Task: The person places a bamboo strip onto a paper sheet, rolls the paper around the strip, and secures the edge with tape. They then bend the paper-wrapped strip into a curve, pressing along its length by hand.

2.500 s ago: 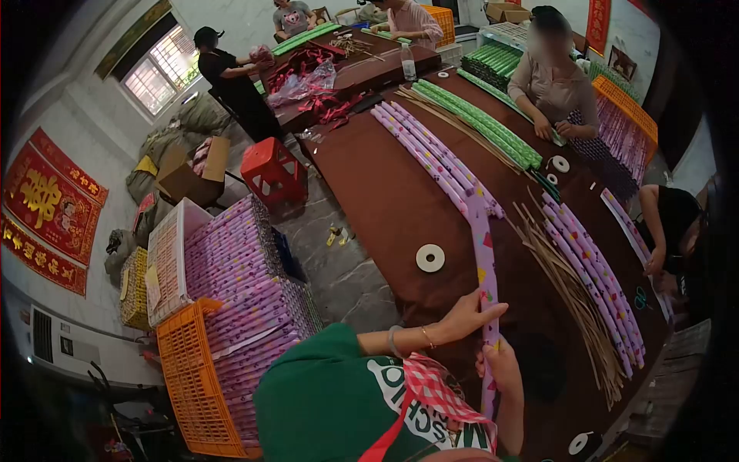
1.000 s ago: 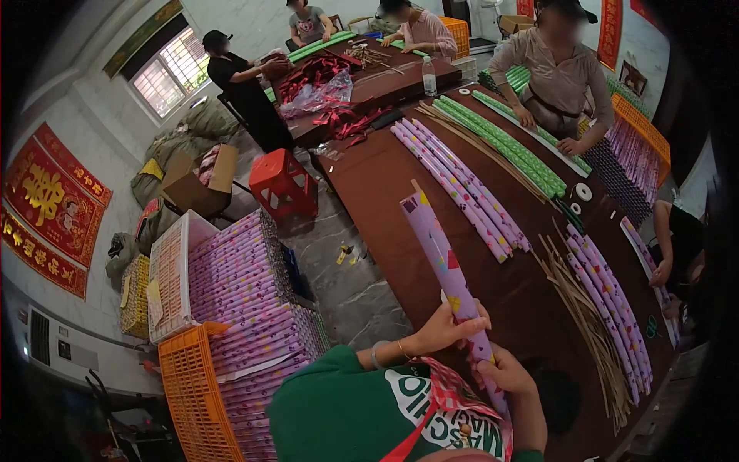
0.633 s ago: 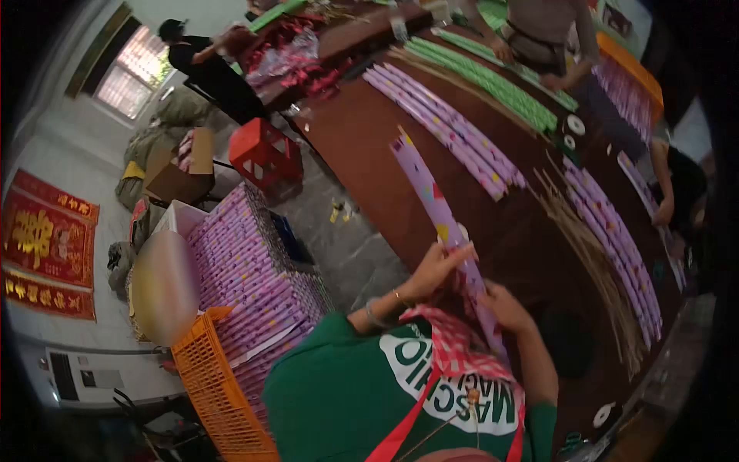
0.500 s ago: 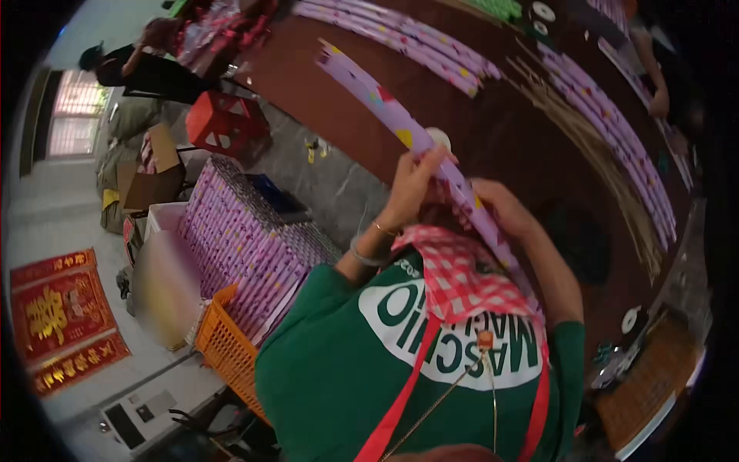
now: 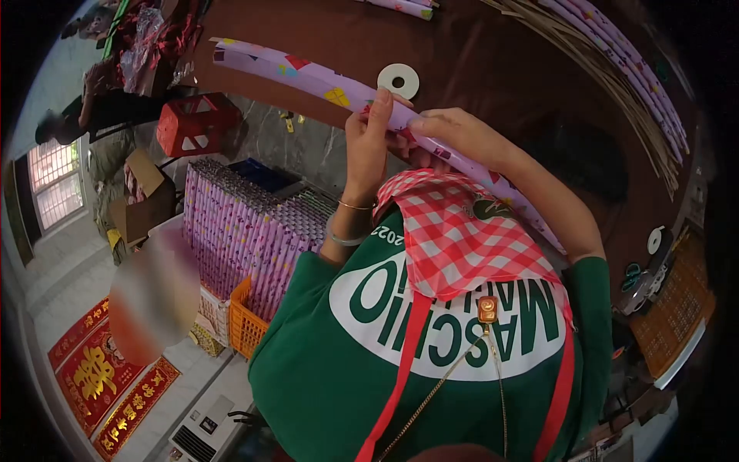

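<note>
A long lilac patterned paper roll (image 5: 308, 77) slants across in front of my chest, its far left end showing an open edge. My left hand (image 5: 366, 142) grips it around the middle, thumb on top and fingers mostly hidden below. Just to the right, my right hand (image 5: 466, 138) holds the same roll, fingertips pressed on its upper side. The roll's near end runs under my right forearm. A white tape roll (image 5: 412, 85) lies on the brown table just beyond my left thumb.
Many lilac rolls (image 5: 231, 239) stand packed at left beside an orange basket (image 5: 246, 319). More rolls (image 5: 623, 50) and brown strips (image 5: 593, 58) lie at the right. A red stool (image 5: 173, 127) and another person (image 5: 115, 108) are at far left. Scissors (image 5: 632, 276) lie at right.
The view has turned, and the held roll lies flatter across it. My right hand has come closer to my left along the roll. Both hands still hold it.
</note>
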`<action>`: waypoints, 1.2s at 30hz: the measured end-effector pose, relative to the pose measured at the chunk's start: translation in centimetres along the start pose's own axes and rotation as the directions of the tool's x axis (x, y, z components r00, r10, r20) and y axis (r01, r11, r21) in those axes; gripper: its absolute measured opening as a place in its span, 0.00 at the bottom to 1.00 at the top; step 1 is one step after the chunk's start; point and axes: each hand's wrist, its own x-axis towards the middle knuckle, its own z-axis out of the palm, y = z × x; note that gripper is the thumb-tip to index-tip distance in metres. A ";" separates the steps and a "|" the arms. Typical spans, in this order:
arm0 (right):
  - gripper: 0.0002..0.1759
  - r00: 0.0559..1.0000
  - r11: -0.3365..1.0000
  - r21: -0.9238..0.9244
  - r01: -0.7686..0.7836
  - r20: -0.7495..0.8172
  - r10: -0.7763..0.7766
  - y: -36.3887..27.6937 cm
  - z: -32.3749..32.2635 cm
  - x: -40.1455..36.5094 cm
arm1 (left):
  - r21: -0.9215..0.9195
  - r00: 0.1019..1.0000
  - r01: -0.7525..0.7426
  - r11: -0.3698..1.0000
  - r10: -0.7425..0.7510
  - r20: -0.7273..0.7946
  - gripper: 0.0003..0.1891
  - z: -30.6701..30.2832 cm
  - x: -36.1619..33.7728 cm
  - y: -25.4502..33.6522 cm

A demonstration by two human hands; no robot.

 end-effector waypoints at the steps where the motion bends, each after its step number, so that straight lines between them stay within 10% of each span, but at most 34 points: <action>1: 0.22 1.000 0.998 -0.067 0.007 -0.004 -0.008 -0.2 0.0 0.2 | 0.000 1.000 -0.010 1.000 0.010 -0.002 0.23 0.1 0.1 0.1; 11: 0.14 1.000 1.000 -0.008 -0.013 -0.019 0.012 -0.3 -1.2 -1.1 | 0.093 0.998 0.024 0.995 -0.019 -0.056 0.22 1.8 0.9 0.1; 16: 0.11 0.989 0.990 -0.140 -0.023 -0.148 0.002 -1.1 -2.2 -3.4 | 0.001 0.988 0.028 1.000 -0.028 0.150 0.14 3.3 1.6 0.5; 17: 0.12 0.986 0.985 -0.171 -0.010 -0.168 -0.019 -1.0 -2.7 -3.7 | 0.269 0.965 -0.004 0.963 -0.067 0.253 0.12 2.8 1.9 0.7; 20: 0.13 0.968 0.987 -0.159 0.026 -0.242 -0.064 -0.8 -2.8 -4.3 | 0.285 0.953 0.000 0.959 -0.086 0.289 0.12 3.6 2.2 0.9; 36: 0.16 0.942 0.980 -0.187 -0.069 -0.337 0.002 -2.2 -2.4 -6.2 | -0.016 0.936 0.151 0.988 -0.137 0.325 0.15 4.0 1.8 0.1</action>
